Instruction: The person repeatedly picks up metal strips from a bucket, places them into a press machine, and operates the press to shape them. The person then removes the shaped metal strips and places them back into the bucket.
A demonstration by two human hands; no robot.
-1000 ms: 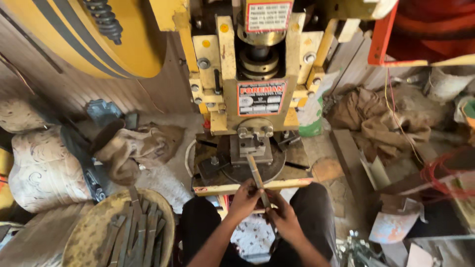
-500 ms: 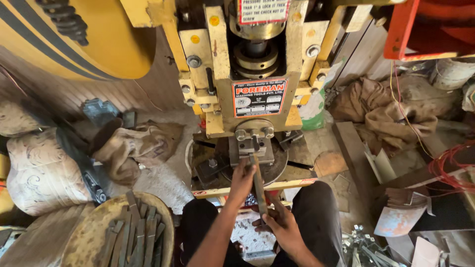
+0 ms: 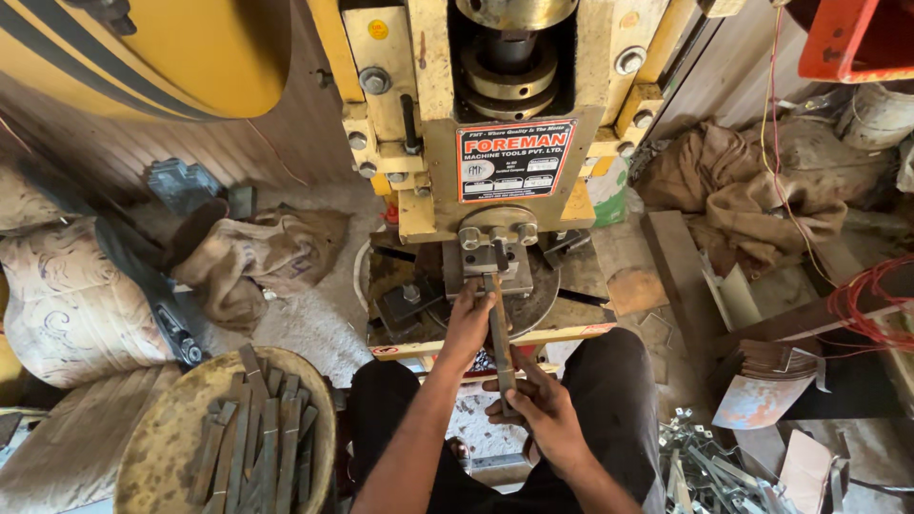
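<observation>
Both hands hold one long metal strip (image 3: pixel 499 333), its far end under the die of the yellow press (image 3: pixel 495 190). Left hand (image 3: pixel 468 324) grips w/ fingers closed near the die; right hand (image 3: pixel 533 409) fingers closed on the near end. Round basket (image 3: pixel 157 428) at left holds many flat metal strips (image 3: pixel 252 438).

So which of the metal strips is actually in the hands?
The long metal strip fed into the press die; the other strips lie loose in the round tray.
</observation>
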